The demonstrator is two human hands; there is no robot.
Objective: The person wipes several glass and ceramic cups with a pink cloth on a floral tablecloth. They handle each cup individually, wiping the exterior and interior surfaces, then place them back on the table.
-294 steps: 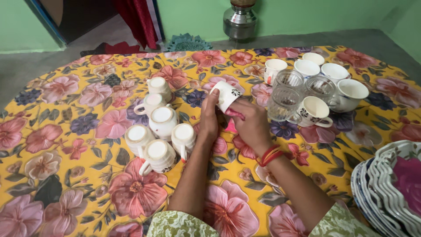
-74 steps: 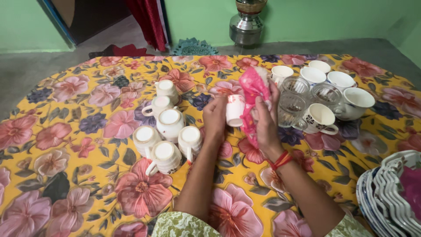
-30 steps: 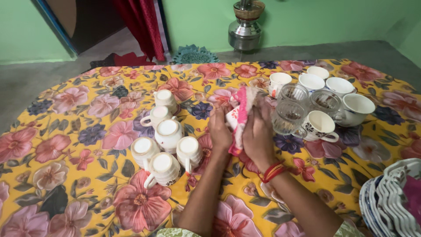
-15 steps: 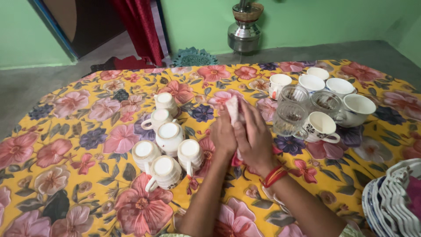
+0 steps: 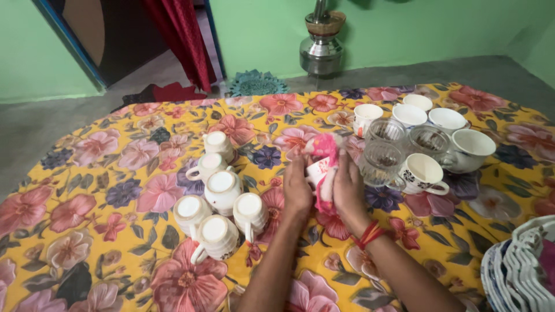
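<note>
Nearest me, at the lower right edge, I see a stack of plates [image 5: 523, 266] with scalloped rims. Both forearms run up from the bottom to the hands at mid-frame, a red thread on the right wrist.

My left hand [image 5: 298, 188] has its fingers curled round the cup [image 5: 317, 170], which it holds just above the cloth-covered floor, and my right hand [image 5: 348, 185] has its fingers pressed together on the pink rag [image 5: 325, 151], pinching it against the cup's side. Half a second ago the hands were closed over the cup and almost nothing of it showed; now the rag has ridden up and bunched above it, and a strip of white cup shows between the hands. I judge the wipe has gone round to another face of the same cup, so this one is not done with.

To the left stand six cups [image 5: 219, 193] upside down, close together, unmoved over the last ten seconds. To the right, beyond the right hand, upright cups [image 5: 425, 170] and three ribbed glasses [image 5: 383, 156] crowd together, touching. All sit on the flowered yellow cloth [image 5: 115, 173].

Farthest off, a steel pot [image 5: 321, 49] stands by the green wall, a red curtain [image 5: 179, 40] in the doorway.
</note>
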